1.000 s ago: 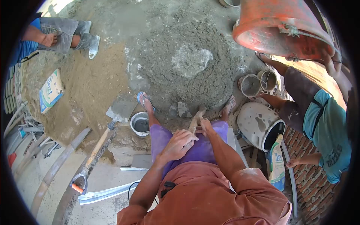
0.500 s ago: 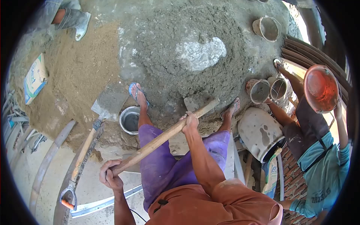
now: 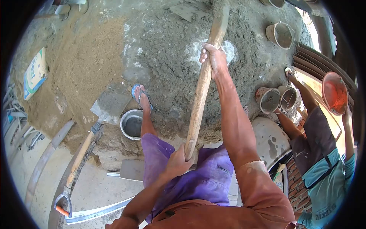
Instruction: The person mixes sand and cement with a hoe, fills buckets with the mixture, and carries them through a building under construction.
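Both my hands are wrapped around the long wooden handle of a hoe (image 3: 200,103). My right hand (image 3: 215,59) grips it far forward with the arm stretched out, over the grey mortar mix (image 3: 164,72). Down by my purple trousers, my left hand (image 3: 178,162) is closed around the handle's butt end. At the top of the view the hoe's flat grey blade (image 3: 187,12) lies over the far side of the mix. A whitish patch (image 3: 230,51) in the mix is partly covered by my right hand and the handle.
A shovel (image 3: 82,154) lies left, beside a bucket of grey mix (image 3: 132,124) near my foot. A bag (image 3: 35,74) rests on the sand (image 3: 85,61). Several buckets (image 3: 267,100) stand right, where a co-worker (image 3: 324,183) holds a reddish basin (image 3: 334,92) near a tilted drum (image 3: 268,139).
The hoe has swung from lying across my legs to pointing away, its blade now far forward. My right hand reached forward and my left came in to my lap. The co-worker's basin shifted right.
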Demonstrator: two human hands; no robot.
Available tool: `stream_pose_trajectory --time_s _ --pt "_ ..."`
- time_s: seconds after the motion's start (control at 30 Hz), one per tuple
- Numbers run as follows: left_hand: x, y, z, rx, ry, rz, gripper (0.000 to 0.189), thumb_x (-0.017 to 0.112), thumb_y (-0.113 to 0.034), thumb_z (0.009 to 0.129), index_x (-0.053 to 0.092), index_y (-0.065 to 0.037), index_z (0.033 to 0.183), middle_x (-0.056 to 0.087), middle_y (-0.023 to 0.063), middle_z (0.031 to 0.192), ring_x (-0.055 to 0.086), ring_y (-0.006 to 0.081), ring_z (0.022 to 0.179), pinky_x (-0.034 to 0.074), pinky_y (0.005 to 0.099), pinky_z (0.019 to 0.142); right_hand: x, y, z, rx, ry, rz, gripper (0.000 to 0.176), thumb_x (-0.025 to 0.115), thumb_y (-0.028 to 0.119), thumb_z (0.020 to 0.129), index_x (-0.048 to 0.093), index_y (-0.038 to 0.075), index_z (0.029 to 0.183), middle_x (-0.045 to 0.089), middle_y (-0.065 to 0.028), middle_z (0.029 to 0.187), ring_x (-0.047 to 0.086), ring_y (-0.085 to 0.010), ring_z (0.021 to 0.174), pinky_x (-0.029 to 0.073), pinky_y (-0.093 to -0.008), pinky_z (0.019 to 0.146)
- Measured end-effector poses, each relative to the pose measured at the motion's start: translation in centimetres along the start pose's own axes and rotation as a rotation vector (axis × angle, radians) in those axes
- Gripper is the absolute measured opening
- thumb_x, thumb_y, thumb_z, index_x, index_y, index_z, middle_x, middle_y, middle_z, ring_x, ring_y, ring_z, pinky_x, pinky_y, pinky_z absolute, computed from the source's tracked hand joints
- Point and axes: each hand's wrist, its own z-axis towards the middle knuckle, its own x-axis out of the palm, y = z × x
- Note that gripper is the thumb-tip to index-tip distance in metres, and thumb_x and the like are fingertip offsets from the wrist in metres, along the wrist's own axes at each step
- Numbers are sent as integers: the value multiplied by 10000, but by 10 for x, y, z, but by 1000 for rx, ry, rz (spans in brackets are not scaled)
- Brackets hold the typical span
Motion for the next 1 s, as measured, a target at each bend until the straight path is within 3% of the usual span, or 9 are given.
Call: stream_pose_trajectory --time_s 0.03,0.13,0.2,0.43,0.53,0.6,0.67,0.8,1.0 --pt "41 7 20 75 -90 -100 340 699 -177 774 512 14 983 642 214 744 657 401 689 507 469 632 -7 -9 18 62 48 -85 144 580 14 858 505 -23 975 528 -33 660 487 -98 493 430 -251 416" --pt "140 -1 30 -242 -75 -639 176 647 -64 781 505 -7 868 525 62 561 539 130 444 436 316 415 -41 -58 36 262 124 -330 277 614 12 840 476 -82 1061 541 -43 640 502 -118 477 441 -269 417" --pt "175 -15 6 -327 -29 -749 188 658 -45 775 508 -7 883 546 50 595 555 136 458 447 307 423 -66 -75 12 374 89 -450 384 626 10 831 422 -119 1130 541 -47 643 505 -128 475 439 -279 409" --pt "182 -5 -71 -383 253 -702 189 654 -20 783 487 -22 872 544 28 685 569 104 513 495 279 443 -145 -71 -62 303 -43 -334 292 627 15 841 454 7 1076 521 -30 657 494 -107 471 429 -259 397" --pt "178 4 -54 -309 326 -705 203 668 -81 771 539 -18 915 587 85 627 622 206 526 489 351 496 -142 -34 -59 181 -71 -343 291 604 -8 832 449 30 1075 516 -39 665 491 -102 471 422 -258 390" --pt "164 7 -17 59 37 -297 241 675 -116 748 547 -28 932 627 179 686 652 358 629 507 433 580 -140 -7 -43 98 -40 -126 251 603 4 841 460 44 1044 516 -39 674 480 -96 465 413 -255 387" --pt "139 9 30 37 -80 -111 281 679 -151 715 546 -38 935 629 235 749 628 440 741 496 502 646 -130 10 -11 56 -8 75 194 618 12 843 492 36 989 524 -40 676 477 -95 466 409 -255 388" --pt "108 12 103 -12 -166 112 291 680 -166 696 553 -42 927 641 229 738 639 438 733 492 527 660 -139 -29 99 65 -2 215 87 618 26 857 534 23 879 521 -31 664 471 -100 475 410 -250 406" --pt "154 53 24 -120 -79 174 361 687 -177 679 590 -30 994 654 246 766 644 445 770 513 517 695 -195 -83 3 275 -153 182 149 626 18 851 510 18 944 522 -37 655 482 -116 469 422 -266 400"
